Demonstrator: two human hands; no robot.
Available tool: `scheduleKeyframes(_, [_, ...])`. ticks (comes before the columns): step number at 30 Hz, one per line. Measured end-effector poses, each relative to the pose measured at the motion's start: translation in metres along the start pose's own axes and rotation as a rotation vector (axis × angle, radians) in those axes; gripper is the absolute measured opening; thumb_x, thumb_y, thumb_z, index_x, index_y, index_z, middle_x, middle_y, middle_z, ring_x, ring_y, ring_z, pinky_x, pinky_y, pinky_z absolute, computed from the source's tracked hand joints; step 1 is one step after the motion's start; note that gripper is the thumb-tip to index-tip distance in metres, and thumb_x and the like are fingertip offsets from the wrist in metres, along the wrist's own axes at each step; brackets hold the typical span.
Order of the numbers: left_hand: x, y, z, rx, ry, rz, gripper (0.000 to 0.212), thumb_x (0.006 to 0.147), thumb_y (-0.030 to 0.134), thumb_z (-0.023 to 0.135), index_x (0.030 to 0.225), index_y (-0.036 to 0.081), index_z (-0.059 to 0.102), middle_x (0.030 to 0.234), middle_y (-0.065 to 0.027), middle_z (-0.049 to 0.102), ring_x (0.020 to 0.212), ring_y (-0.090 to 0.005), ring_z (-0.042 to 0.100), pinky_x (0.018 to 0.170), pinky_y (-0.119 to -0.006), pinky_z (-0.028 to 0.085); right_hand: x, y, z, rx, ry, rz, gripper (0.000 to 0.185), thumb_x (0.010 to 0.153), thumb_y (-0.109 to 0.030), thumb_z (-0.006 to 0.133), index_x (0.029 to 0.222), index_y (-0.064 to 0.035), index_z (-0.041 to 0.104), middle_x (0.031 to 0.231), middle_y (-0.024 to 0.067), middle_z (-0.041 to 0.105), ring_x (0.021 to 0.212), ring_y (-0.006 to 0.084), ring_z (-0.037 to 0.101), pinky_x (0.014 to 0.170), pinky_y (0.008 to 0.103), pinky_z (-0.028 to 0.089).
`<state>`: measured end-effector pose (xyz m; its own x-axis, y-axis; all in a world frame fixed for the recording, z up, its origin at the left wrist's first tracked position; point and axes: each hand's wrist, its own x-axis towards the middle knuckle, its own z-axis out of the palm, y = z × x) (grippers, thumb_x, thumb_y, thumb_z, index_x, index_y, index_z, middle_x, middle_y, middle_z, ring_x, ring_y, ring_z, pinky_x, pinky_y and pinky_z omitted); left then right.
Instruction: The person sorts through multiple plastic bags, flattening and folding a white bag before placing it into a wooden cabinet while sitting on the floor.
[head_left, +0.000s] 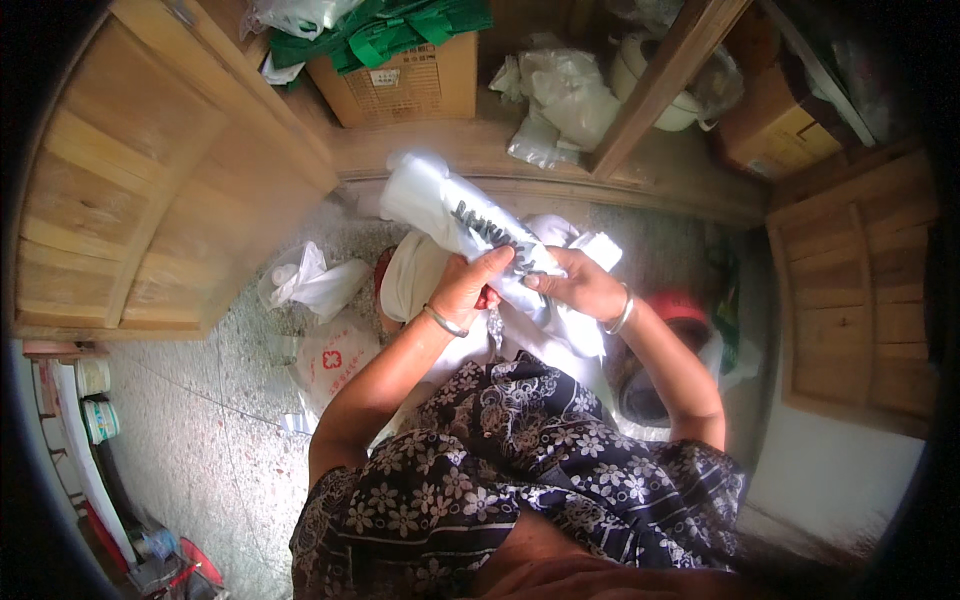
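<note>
A rolled translucent plastic bag (472, 214) with black lettering slants across the space before my chest. My left hand (469, 289) grips its lower left side, the thumb lying on top of the plastic. My right hand (581, 285) pinches its lower right end between thumb and fingers. A metal bangle circles each wrist. Below the left hand hangs a small patterned strip with a red part. White cloth or plastic (585, 326) lies beneath the hands, over my lap; its exact material cannot be told.
An open wooden cabinet holds a cardboard box (405, 90), a green bag (375, 34), clear plastic bags (566, 94) and a pale pot (675, 109). Wooden doors (150, 172) stand at both sides. On the speckled floor are a white bag (322, 289), a printed bag (341, 356) and a red-rimmed container (675, 307).
</note>
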<state>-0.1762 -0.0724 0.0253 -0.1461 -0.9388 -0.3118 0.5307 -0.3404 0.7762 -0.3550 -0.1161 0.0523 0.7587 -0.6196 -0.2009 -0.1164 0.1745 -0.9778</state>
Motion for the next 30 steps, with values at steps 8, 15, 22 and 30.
scheduleKeyframes(8, [0.001,0.064,0.026,0.28,0.137,0.131,0.027,0.072,0.028,0.065,0.081,0.003,0.059,0.064,0.0006,0.054,0.039,-0.0029,0.04,0.033,-0.016,0.028,0.022,-0.03,0.005,0.01,0.233,-0.352,0.05,0.076,-0.02,0.063,0.116,-0.0011,0.04,0.1,0.005,0.05,0.09,0.0113,0.045,0.076,0.0238,0.039])
scheduleKeyframes(15, [0.018,0.069,0.017,0.557,0.176,0.16,0.04,0.074,0.04,0.062,0.074,0.0,0.056,0.057,0.0003,0.048,0.04,-0.0043,0.041,0.035,-0.019,0.032,0.033,-0.025,0.016,0.287,0.324,-0.133,0.026,0.081,-0.015,0.057,0.103,-0.0016,0.05,0.085,-0.0014,0.055,0.076,0.0053,0.048,0.067,0.0194,0.04])
scheduleKeyframes(22, [0.015,0.08,-0.004,1.214,0.408,0.877,0.026,0.079,0.022,0.058,0.097,0.005,0.054,0.094,-0.0077,0.055,0.067,-0.0144,0.051,0.057,-0.024,0.041,0.027,-0.014,-0.002,0.469,0.385,-0.052,0.015,0.081,-0.008,0.055,0.094,-0.0021,0.053,0.084,0.0024,0.059,0.071,0.0088,0.055,0.063,0.0227,0.045])
scheduleKeyframes(30, [0.063,0.069,-0.01,0.454,0.223,0.44,0.056,0.082,0.057,0.034,0.087,0.004,0.054,0.066,-0.0056,0.054,0.059,-0.0161,0.053,0.051,-0.028,0.041,0.033,-0.009,0.006,0.68,0.138,-0.094,0.022,0.082,-0.005,0.051,0.103,-0.0004,0.05,0.09,0.006,0.059,0.078,0.0132,0.058,0.069,0.0265,0.048])
